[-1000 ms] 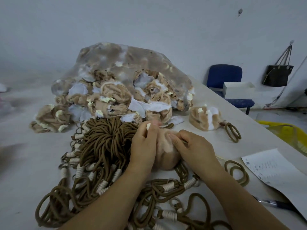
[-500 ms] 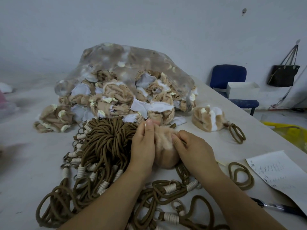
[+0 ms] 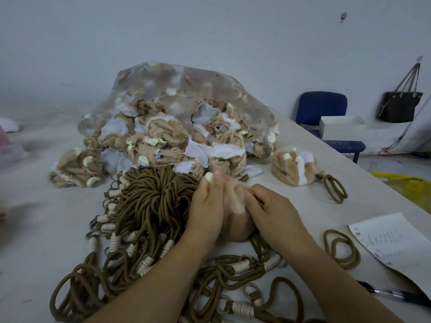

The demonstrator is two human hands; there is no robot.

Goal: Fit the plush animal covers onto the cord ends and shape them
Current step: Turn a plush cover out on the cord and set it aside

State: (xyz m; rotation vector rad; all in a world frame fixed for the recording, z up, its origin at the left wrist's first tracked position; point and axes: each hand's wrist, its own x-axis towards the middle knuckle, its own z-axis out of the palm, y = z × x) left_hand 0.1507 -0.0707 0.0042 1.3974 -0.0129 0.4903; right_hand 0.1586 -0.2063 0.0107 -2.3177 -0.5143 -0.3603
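Hardly any shift since before: left hand (image 3: 206, 206) and right hand (image 3: 272, 210) both tight around plush cover (image 3: 235, 221).

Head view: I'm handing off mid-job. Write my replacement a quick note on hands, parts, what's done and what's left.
Left hand and right hand both pinch one tan plush animal cover, beside the pile of brown cords with white-wrapped ends.
Done: one tan-and-white plush cover at right looks fitted, a cord loop trailing from it.
Left: finish fitting and shaping this one, then the many loose covers spilling from the clear plastic bag behind.
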